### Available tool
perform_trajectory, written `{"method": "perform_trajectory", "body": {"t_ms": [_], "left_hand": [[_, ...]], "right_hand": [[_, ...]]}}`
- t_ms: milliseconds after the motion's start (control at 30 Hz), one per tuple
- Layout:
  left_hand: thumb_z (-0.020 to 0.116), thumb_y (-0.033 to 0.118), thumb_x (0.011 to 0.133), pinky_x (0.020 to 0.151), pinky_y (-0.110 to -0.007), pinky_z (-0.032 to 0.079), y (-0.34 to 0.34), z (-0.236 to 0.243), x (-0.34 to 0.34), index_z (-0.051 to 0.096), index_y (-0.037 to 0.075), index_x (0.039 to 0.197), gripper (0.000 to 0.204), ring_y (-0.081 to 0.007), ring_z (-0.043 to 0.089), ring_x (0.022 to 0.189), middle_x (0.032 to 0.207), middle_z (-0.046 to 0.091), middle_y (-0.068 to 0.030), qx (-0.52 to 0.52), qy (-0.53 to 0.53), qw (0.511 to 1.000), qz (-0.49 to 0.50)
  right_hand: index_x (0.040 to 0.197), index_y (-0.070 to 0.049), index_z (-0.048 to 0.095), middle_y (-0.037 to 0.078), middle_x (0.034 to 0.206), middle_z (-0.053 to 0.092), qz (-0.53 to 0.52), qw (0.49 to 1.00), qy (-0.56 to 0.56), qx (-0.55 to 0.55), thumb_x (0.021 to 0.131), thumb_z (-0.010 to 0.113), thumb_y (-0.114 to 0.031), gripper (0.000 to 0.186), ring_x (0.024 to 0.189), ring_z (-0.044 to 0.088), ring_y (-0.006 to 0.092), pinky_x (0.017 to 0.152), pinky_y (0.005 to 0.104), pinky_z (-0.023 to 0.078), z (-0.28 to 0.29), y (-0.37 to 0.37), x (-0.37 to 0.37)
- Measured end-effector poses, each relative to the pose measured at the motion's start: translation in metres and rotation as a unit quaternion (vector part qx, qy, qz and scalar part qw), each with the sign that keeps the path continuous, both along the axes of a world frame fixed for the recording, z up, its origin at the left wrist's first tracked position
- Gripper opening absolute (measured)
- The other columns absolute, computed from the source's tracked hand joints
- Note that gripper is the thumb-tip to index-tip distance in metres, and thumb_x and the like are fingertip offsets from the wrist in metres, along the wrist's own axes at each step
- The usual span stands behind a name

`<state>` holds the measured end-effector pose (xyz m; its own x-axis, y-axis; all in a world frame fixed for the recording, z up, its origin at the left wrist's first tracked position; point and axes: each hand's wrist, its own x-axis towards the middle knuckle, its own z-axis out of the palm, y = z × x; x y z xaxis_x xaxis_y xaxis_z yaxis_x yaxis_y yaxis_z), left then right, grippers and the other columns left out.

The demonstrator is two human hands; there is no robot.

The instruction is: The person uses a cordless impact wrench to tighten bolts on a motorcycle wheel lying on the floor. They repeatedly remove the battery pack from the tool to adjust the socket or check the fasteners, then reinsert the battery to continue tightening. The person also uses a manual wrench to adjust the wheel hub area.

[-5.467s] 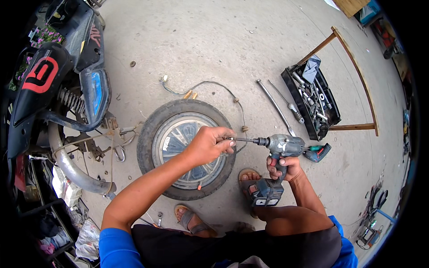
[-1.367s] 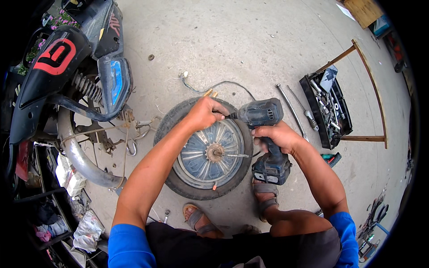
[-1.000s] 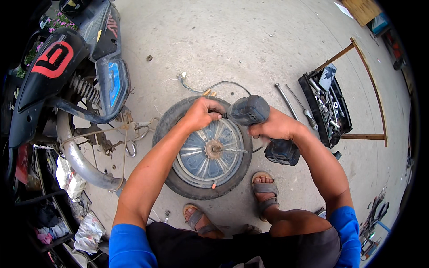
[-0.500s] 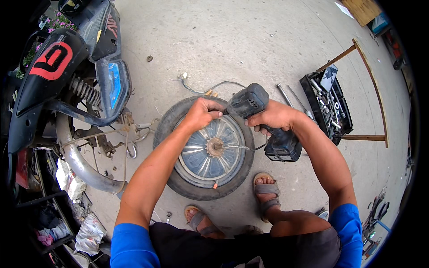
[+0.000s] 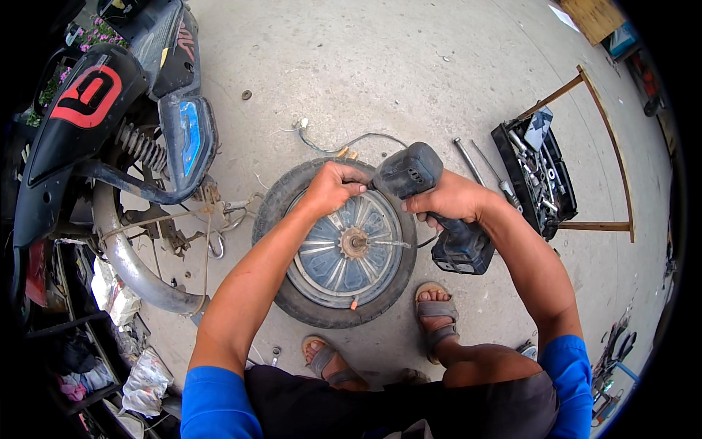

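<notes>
Head view first: what's the biggest thing by you?

— That's the scooter (image 5: 110, 146), stripped at the rear, on your left. It sits where it did a second ago.

And the wheel?

— Your wheel (image 5: 340, 245) lies flat on the concrete between your sandalled feet (image 5: 439, 318) and the loose cable (image 5: 344, 143). It hasn't shifted.

What about the toolbox?

— Your open toolbox (image 5: 537, 175) is well off to your right, unchanged.

The drill?

— Here's the change: half a second ago your drill (image 5: 431, 201) leaned over the tyre's upper right edge; now it stands steeper, nose down at the rim, battery end toward your right foot.

My hands?

— Your right hand (image 5: 450, 201) is clamped around the drill's grip. Your left hand (image 5: 333, 186) is curled closed at the drill's nose over the tyre's top edge, as before; what it pinches I cannot tell. They sit close together, not touching.
</notes>
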<state>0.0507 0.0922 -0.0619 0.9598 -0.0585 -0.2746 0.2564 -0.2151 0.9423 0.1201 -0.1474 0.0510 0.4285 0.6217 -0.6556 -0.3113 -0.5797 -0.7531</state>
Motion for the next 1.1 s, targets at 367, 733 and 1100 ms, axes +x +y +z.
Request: {"method": "perform_trajectory", "body": {"t_ms": [367, 733, 1100], "left_hand": [[0.073, -0.003, 0.083, 0.08, -0.03, 0.055, 0.001, -0.005, 0.001, 0.073, -0.005, 0.106, 0.022, -0.0158, 0.069, 0.088, 0.097, 0.075, -0.0138, 0.004, -0.001, 1.0, -0.008], [0.069, -0.006, 0.082, 0.08, -0.03, 0.054, 0.001, -0.012, 0.0, 0.072, -0.002, 0.108, 0.026, -0.0171, 0.07, 0.088, 0.098, 0.075, -0.0155, 0.078, -0.032, 0.996, -0.043], [0.071, -0.002, 0.082, 0.082, -0.035, 0.054, -0.009, 0.005, 0.0, 0.071, 0.0, 0.109, 0.028, -0.0282, 0.071, 0.092, 0.1, 0.072, -0.0199, 0.205, -0.103, 0.968, -0.105]], "right_hand": [[0.099, 0.0, 0.064, 0.006, 0.07, 0.059, -0.02, 0.999, 0.031, -0.004, 0.086, 0.07, -0.008, 0.017, 0.053, 0.055, 0.0125, 0.043, 0.0278, 0.045, -0.003, -0.005, 0.001], [0.099, 0.001, 0.064, 0.007, 0.074, 0.06, -0.034, 0.999, 0.033, -0.004, 0.086, 0.07, -0.011, 0.019, 0.054, 0.056, 0.0129, 0.043, 0.0273, 0.046, -0.005, -0.011, 0.0], [0.097, 0.001, 0.064, 0.008, 0.075, 0.061, -0.055, 0.997, 0.049, 0.017, 0.084, 0.07, -0.011, 0.018, 0.055, 0.058, 0.0142, 0.044, 0.0279, 0.046, -0.019, -0.022, -0.002]]}}
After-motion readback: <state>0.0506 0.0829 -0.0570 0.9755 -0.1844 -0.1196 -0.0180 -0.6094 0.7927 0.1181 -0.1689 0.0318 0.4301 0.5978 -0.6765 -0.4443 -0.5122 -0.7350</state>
